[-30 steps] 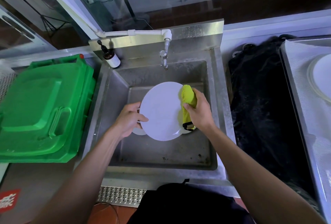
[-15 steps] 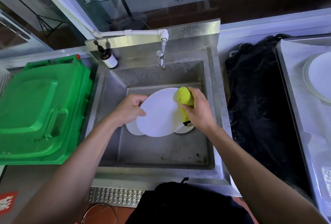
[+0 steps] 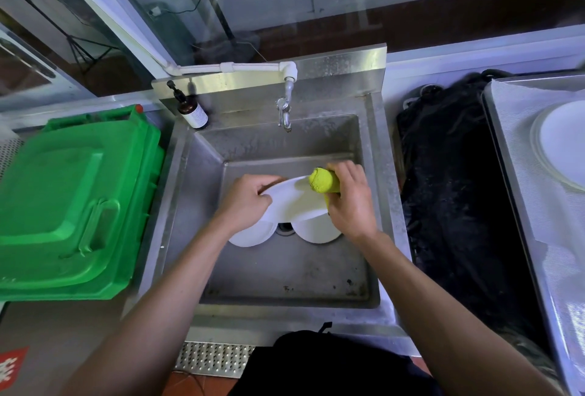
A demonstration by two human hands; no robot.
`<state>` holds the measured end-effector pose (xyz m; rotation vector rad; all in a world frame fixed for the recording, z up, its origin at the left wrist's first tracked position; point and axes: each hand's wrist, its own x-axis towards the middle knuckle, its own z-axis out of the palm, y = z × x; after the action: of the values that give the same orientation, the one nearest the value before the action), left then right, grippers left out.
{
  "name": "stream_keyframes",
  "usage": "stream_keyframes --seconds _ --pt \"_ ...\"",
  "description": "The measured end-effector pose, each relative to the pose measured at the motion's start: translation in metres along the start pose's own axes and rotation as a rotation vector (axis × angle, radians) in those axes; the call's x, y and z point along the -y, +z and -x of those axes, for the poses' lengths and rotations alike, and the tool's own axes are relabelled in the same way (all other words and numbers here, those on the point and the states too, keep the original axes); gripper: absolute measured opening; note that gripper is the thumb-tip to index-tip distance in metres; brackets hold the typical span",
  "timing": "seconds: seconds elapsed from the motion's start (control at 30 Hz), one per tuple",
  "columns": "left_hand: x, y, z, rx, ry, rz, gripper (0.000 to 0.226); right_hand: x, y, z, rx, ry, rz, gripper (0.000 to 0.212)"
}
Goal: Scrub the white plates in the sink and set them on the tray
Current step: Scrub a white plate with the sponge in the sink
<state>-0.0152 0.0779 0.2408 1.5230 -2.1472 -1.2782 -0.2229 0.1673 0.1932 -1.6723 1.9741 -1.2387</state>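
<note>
Over the steel sink (image 3: 186,205) my left hand (image 3: 245,197) grips the left rim of a white plate (image 3: 292,200), which is tilted nearly flat. My right hand (image 3: 351,202) holds a yellow-green sponge (image 3: 323,180) against the plate's right far edge. Two more white plates lie on the sink floor below, one at the left (image 3: 253,234) and one at the right (image 3: 316,231), either side of the drain. At the far right a metal tray (image 3: 512,155) carries a white plate (image 3: 563,142).
A green plastic bin lid (image 3: 69,199) lies left of the sink. A brown soap pump bottle (image 3: 191,110) stands at the sink's back left corner, and the tap (image 3: 285,110) hangs over the back wall. Black netting (image 3: 452,193) fills the gap between sink and tray.
The plate has tipped from facing me to nearly flat and sunk lower in the sink. Both hands went down with it, uncovering the two plates beneath.
</note>
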Motion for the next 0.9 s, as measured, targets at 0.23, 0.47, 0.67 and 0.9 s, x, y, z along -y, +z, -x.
stream_keyframes --seconds 0.23,0.47,0.67,0.9 --pt "0.024 0.011 0.016 -0.211 -0.438 0.568 0.05 -0.007 -0.015 -0.002 -0.119 0.09 0.008 0.045" --pt "0.011 0.023 0.013 0.057 -0.682 1.162 0.073 0.004 -0.01 0.002 -0.188 0.003 0.021 0.048" --pt "-0.016 0.028 0.006 -0.101 -0.654 1.397 0.043 0.01 -0.005 0.011 -0.21 -0.084 0.074 0.057" --pt "-0.018 0.019 0.007 -0.226 -0.519 1.451 0.015 -0.008 -0.01 0.018 -0.094 -0.16 0.099 0.062"
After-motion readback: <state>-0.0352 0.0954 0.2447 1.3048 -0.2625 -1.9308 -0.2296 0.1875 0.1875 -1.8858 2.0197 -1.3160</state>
